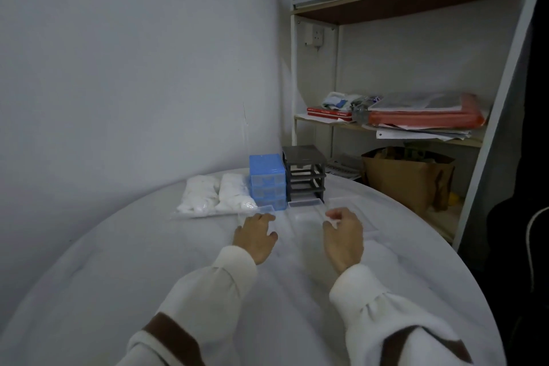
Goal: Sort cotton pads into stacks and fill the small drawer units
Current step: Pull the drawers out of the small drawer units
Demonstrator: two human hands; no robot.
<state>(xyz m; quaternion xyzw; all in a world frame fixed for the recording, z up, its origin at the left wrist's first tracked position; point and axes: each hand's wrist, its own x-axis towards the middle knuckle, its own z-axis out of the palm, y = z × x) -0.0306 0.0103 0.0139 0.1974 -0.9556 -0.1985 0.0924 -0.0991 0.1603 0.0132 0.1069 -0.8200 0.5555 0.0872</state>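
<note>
Two clear bags of white cotton pads (218, 194) lie side by side at the table's far left. To their right stands a blue drawer unit (267, 180) with its drawers in. A grey drawer unit (304, 169) next to it has open slots, and its bottom drawer (304, 203) is partly pulled out. Clear plastic drawers (300, 221) lie on the table in front of the units. My left hand (257, 236) rests palm down, fingers stretched onto a clear drawer by the blue unit. My right hand (344, 236) has its fingers curled and pinches the edge of a clear drawer.
The round table (148, 261) has a white cloth over it and stands against the wall. A shelf unit (386, 128) at the right holds papers, red books and folders. A brown paper bag (407, 181) stands on the floor beyond the table's edge.
</note>
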